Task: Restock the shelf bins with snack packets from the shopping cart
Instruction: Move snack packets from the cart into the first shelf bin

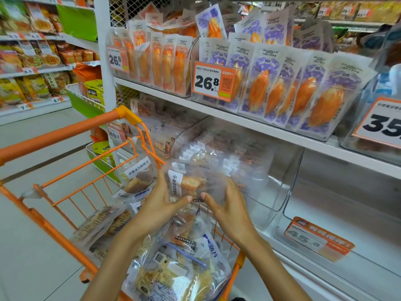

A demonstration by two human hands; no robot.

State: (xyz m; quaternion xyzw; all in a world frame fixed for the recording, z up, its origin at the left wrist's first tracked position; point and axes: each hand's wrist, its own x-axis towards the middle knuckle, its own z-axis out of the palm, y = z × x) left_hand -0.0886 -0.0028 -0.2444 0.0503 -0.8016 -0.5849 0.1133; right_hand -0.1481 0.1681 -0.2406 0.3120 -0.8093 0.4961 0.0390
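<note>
Your left hand and your right hand both hold one clear snack packet, fingers curled behind it, thumbs pressed on the front, one hand at each side. The packet is up in the air, above the far end of the shopping cart and just in front of the clear shelf bin on the lower shelf. You can see a white label strip with dark characters on its left edge and golden-brown pieces inside.

Under your wrists the cart is piled with more clear packets, some with blue lettering and a barcode, some showing brown crackers. Another packet stands tilted against the cart's orange bars just left of your left hand.

The bin in front of you already has rows of similar packets at its back and left; its right front part shows bare plastic. Right of it, an orange price tag reading 45.8 hangs on a neighbouring bin.

One shelf up, purple-printed crab-stick packets stand upright behind a 26.8 price tag, with orange-printed packets in the bin to their left. Far left, an aisle of yellow and orange snack bags.
</note>
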